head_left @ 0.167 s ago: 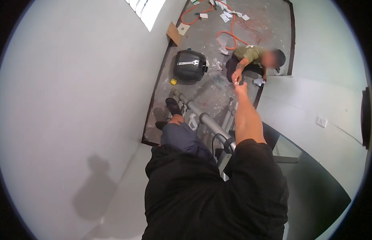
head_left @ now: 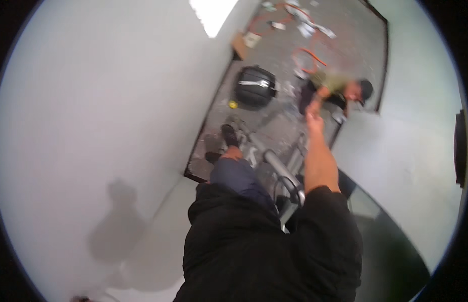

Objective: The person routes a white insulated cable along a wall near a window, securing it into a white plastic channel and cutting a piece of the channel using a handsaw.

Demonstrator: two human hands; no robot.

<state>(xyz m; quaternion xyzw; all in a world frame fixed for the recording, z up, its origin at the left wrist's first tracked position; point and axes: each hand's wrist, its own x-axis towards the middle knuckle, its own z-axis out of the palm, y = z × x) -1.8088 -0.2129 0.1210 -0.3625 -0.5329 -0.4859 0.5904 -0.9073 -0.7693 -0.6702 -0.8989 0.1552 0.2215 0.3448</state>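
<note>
At the far end of my outstretched arm, my right hand meets the hand of a person crouched on the floor below. Blur hides my fingers and whatever is between the two hands. My left hand is out of view. Beneath my arm and body are grey metal tubes, which look like a ladder, with a dark cable around them. My legs show to the left of the tubes. A black case with a silver wrench on it lies on the floor near a small yellow object.
Pale walls close in on both sides. An orange hose, scattered paper scraps and cardboard lie farther along the stained grey floor. A dark curved ledge is at the lower right.
The view has swung and blurred, so the floor, case and person sit farther right in it. My right hand is still at the person's hand.
</note>
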